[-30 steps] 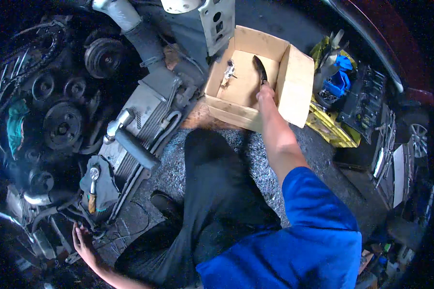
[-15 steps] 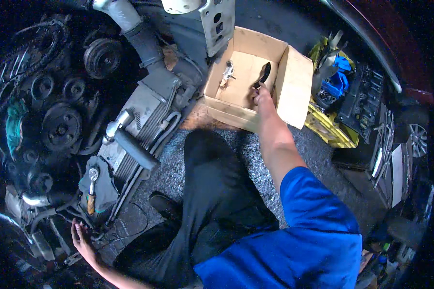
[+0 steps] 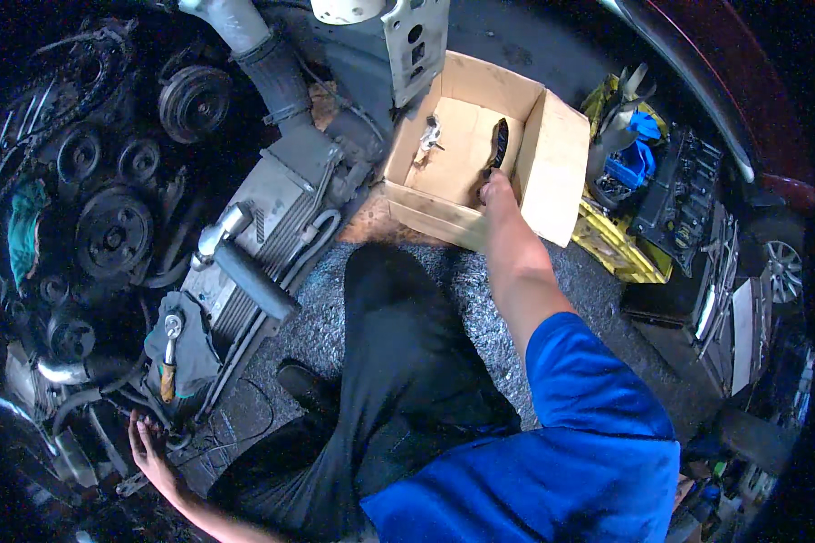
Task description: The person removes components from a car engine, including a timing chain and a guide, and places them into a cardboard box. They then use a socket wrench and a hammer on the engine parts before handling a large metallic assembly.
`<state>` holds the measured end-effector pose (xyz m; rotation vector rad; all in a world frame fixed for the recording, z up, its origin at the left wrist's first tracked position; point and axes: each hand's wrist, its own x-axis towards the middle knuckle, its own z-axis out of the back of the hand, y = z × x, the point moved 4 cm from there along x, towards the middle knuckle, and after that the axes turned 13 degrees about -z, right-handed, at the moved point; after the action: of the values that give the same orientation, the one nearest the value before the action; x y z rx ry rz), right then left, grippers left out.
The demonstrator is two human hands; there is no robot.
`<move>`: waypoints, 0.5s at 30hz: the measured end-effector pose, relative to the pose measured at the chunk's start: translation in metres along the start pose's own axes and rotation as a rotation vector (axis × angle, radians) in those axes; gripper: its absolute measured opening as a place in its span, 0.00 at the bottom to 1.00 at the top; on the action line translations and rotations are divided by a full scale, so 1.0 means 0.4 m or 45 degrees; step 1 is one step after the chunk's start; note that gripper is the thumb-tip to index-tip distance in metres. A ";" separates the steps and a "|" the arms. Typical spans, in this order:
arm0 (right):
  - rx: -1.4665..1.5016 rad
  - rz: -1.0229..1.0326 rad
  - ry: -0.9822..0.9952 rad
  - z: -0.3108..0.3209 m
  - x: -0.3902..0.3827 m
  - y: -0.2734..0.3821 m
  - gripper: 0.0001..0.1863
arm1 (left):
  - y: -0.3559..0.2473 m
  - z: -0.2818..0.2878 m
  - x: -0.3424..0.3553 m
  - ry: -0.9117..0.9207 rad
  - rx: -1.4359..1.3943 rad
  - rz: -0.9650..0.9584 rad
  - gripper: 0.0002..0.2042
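piece (image 3: 500, 140), black and curved, in right hand (image 3: 493, 189)

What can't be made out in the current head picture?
All in the head view:
Right hand: its grip on the black piece, partly hidden by the hand itself.
Left hand: whether it touches anything, too dark.
Metal part in the box: fine details, too small.
Pale cylinder: the rest, cut off by the upper edge.
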<state>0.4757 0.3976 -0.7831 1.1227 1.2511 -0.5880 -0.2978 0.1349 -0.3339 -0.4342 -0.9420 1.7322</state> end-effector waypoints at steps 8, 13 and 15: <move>-3.055 0.873 -0.417 0.019 0.035 -0.003 0.08 | 0.004 0.008 -0.005 -0.003 -0.001 -0.024 0.24; -3.368 1.352 -0.392 -0.051 0.000 -0.204 0.11 | -0.043 0.043 -0.021 -0.093 0.021 0.009 0.24; -3.262 1.285 -0.977 0.013 0.030 -0.068 0.14 | 0.008 -0.016 0.010 -0.052 -0.103 -0.028 0.24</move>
<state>0.4579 0.3847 -0.8039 -0.7980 -0.0732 1.1720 -0.2970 0.1405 -0.3398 -0.4405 -1.0457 1.6929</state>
